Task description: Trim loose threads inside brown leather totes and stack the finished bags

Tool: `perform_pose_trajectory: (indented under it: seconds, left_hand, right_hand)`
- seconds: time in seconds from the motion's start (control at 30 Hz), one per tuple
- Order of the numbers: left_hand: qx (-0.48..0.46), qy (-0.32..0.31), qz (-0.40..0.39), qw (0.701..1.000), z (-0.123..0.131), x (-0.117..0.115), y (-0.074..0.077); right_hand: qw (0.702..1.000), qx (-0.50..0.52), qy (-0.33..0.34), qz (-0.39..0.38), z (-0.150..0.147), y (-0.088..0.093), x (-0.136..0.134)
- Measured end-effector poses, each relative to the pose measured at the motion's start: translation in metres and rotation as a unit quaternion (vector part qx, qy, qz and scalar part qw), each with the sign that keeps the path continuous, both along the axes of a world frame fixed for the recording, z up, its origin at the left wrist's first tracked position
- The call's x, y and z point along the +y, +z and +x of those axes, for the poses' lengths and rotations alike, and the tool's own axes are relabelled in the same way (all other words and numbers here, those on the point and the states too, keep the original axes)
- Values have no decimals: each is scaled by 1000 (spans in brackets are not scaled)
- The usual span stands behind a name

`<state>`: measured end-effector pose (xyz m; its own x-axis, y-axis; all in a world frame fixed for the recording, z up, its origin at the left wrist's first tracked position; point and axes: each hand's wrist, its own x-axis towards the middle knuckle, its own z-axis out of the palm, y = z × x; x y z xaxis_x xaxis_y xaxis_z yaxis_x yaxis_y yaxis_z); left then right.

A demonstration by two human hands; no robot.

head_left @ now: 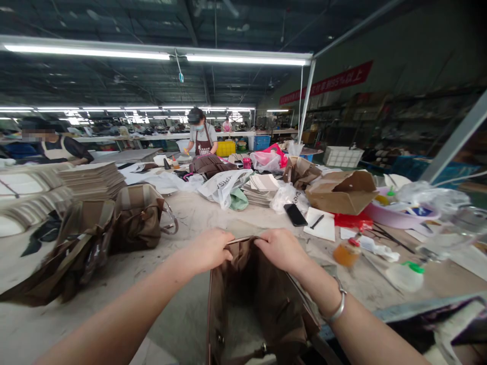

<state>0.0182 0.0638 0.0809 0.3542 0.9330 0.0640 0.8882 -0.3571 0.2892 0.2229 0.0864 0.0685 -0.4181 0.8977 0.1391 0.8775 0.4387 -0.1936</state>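
Observation:
A brown fabric bag (262,309) stands open on the worktable right in front of me. Both my hands grip its far rim. My left hand (210,249) is closed over the rim on the left side, fingers curled inward. My right hand (280,248) is closed over the rim on the right side, with a silver bracelet on that wrist. The two hands lie a short gap apart. The bag's mouth gapes toward me and shows a dark brown lining.
More brown bags (137,217) lie at the left beside stacks of flat panels (93,180). A black phone (295,214), white paper with a pen, an orange bottle (345,252), a green-capped bottle (408,275) and a pink basin (399,217) sit at the right. Two people work at the far tables.

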Motion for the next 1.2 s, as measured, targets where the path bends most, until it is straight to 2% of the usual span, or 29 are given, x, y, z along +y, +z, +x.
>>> perform_pose_trajectory:
  seconds: [0.1, 0.2, 0.33, 0.57, 0.73, 0.9, 1.0, 1.2]
  left_hand:
    - [-14, 9, -14, 1000, -9, 0, -2]
    - [-37, -17, -3, 999, -12, -3, -1]
    - [-59, -65, 47, 995, -3, -10, 1]
    - [-70, -66, 91, 991, 9, -5, -6]
    - [-65, -36, 89, 993, 14, -1, -5]
    - [-92, -9, 85, 992, 21, -2, -9]
    - [-98, -5, 91, 991, 23, -1, -13]
    - [-94, 5, 90, 991, 22, 1, -15]
  right_hand:
    - [1000, 11, -1, -9, -2, -1, -1]
    - [1000, 16, -10, -12, -5, -2, -5]
    - [1000, 12, -11, -16, -3, -3, -8]
    - [998, 49, -30, -25, 1, -4, -8]
    - [987, 158, 34, -23, 9, -12, -1]
    - [963, 246, 88, -64, 22, -18, 7]
    - [957, 255, 123, -61, 23, -17, 7]
    - [967, 203, 147, -37, 10, -10, 12]
